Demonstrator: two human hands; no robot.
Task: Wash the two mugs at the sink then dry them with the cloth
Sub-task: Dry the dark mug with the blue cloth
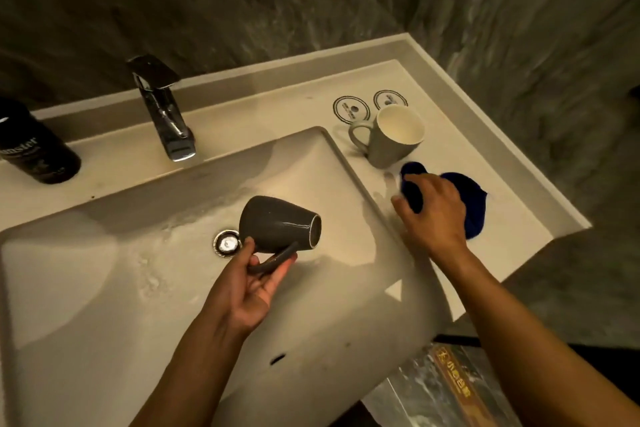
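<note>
Dark mug point(277, 224) tipped over sink point(104, 253), handle in left hand point(254, 282); right hand point(434, 213) gripping blue cloth point(467, 201).

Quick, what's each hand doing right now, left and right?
Left hand: closed on the handle of the dark grey mug, tipped sideways over the sink.
Right hand: gripping the blue cloth on the counter.

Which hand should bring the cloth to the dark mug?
Right. The right hand already rests on the blue cloth on the counter, fingers curled over its edge. The left hand is occupied, holding the dark mug by its handle, tipped sideways over the sink.
</note>
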